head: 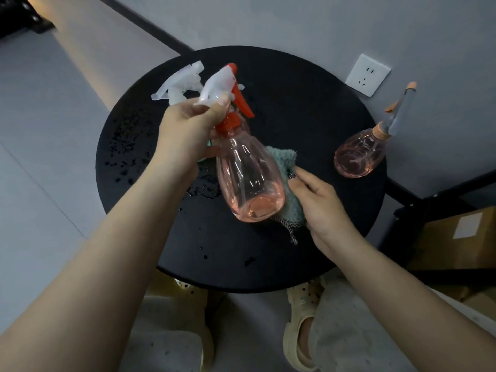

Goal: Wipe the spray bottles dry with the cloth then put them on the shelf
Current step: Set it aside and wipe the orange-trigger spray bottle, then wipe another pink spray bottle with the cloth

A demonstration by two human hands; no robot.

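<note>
My left hand (188, 127) grips the white and orange spray head of a clear pink spray bottle (247, 178), held tilted above the round black table (308, 116). My right hand (319, 208) holds a light green cloth (284, 162) against the right side of the bottle's body. A second pink bottle (359, 154) with a peach neck and grey sprayer stands on the table's right edge. Behind my left hand the white trigger head of a third bottle (177, 84) shows; its body is hidden.
Water drops cover the left and middle of the table top. A black shelf frame (418, 202) with a cardboard box (456, 237) stands at the right. A wall socket (367, 75) sits on the wall behind. My feet in pale clogs are under the table.
</note>
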